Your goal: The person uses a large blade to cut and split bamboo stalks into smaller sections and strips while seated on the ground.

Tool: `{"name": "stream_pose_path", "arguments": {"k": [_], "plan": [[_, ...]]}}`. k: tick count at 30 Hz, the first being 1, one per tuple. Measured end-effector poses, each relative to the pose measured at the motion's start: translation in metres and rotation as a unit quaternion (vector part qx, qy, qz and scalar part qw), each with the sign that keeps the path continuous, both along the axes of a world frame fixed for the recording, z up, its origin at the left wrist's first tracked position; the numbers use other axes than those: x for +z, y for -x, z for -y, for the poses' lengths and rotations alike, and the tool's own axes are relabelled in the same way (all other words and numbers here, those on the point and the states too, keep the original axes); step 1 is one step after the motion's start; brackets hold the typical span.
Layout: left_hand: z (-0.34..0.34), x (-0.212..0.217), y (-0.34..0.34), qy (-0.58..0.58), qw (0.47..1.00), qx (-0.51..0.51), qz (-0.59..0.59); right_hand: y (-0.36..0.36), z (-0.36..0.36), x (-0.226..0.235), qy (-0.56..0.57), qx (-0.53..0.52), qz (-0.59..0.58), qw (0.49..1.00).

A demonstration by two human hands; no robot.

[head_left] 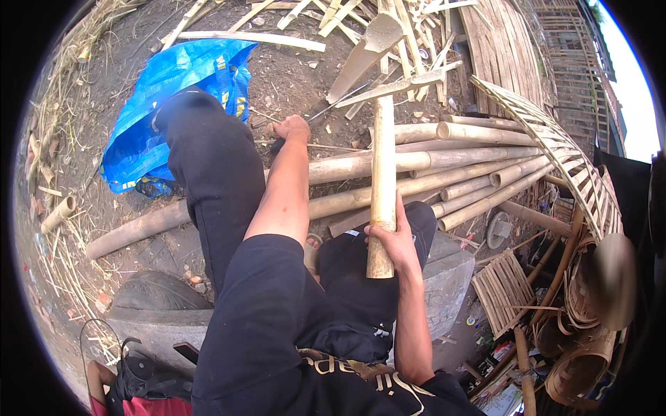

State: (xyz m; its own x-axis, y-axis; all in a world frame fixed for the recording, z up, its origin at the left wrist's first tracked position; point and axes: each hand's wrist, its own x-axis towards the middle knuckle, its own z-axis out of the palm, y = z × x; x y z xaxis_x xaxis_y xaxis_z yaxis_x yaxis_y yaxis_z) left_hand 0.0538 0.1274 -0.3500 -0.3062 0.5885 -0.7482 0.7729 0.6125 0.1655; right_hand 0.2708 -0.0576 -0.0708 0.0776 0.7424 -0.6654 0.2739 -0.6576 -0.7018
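Note:
My right hand (394, 239) grips a short, pale bamboo section (382, 173) near its lower end and holds it upright over my right knee. My left hand (292, 128) is stretched forward past my left knee with its fingers closed on the handle of a long thin blade (340, 99); the handle itself is hidden in the fist. The blade's tip points toward the top of the bamboo section. I sit in dark trousers on a grey concrete block (451, 277).
A pile of long bamboo poles (458, 159) lies across the ground ahead. A blue plastic bag (177, 83) sits at the left, split bamboo strips (361, 28) at the top. Woven bamboo panels (555, 152) and baskets (583, 360) stand at the right. An old tyre (156, 295) lies at lower left.

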Motion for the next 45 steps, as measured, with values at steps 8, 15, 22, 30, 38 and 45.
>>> {"name": "stream_pose_path", "arguments": {"k": [8, 15, 22, 30, 38, 45], "plan": [[-0.005, 0.000, 0.005, 0.002, 0.999, 0.016, 0.037, 0.028, 0.075, 0.078, -0.166, -0.073, 0.060, 0.982], [0.002, 0.002, 0.005, -0.007, 0.999, 0.005, 0.040, 0.039, 0.031, 0.137, -0.335, 0.035, 0.131, 0.932], [0.007, -0.005, -0.009, 0.018, 0.998, 0.028, 0.052, 0.048, 0.008, 0.075, -0.119, 0.021, 0.095, 0.988], [0.003, 0.011, 0.000, 0.040, 0.997, 0.042, 0.060, -0.003, 0.043, 0.014, -0.017, -0.072, 0.035, 0.997], [0.002, 0.019, 0.000, 0.054, 0.996, 0.029, 0.070, 0.013, 0.028, 0.001, 0.016, -0.100, -0.014, 0.995], [-0.003, 0.026, 0.009, 0.041, 0.995, 0.029, 0.086, 0.023, 0.006, -0.010, 0.017, -0.076, -0.041, 0.996]]}}
